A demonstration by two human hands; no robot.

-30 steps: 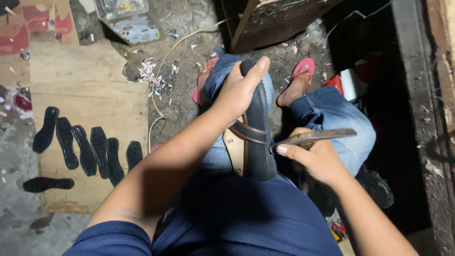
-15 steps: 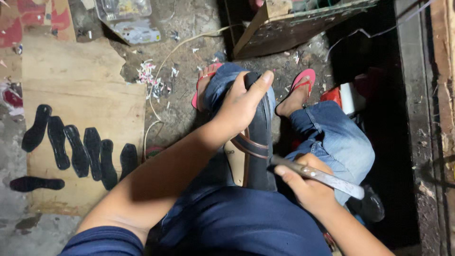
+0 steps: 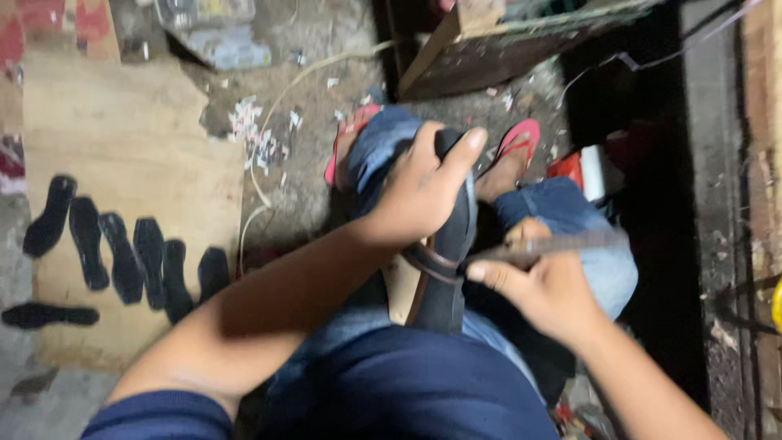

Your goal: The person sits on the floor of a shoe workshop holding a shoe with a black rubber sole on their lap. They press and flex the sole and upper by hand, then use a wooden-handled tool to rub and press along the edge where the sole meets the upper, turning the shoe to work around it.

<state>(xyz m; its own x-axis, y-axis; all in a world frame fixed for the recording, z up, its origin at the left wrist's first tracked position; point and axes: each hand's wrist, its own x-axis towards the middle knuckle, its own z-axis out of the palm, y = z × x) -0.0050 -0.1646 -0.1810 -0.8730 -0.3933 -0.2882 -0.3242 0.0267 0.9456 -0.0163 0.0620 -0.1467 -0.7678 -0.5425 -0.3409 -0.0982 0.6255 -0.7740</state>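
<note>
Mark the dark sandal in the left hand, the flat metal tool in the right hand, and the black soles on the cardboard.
dark strapped sandal (image 3: 453, 244), head view, side of the sole.
flat metal tool (image 3: 562, 243), head view, mid blade.
row of black cut-out soles (image 3: 122, 261), head view, a middle sole.

left hand (image 3: 415, 195) gripping black sandal (image 3: 452, 244), right hand (image 3: 542, 289) holding metal blade (image 3: 554, 244)

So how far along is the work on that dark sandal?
Looks done: a brown strap already loops across the dark sandal. In hand: the left hand steadies the sandal upright on the lap while the right hand holds a thin tool against it. Left: a row of black soles lies untouched on the cardboard.
</note>
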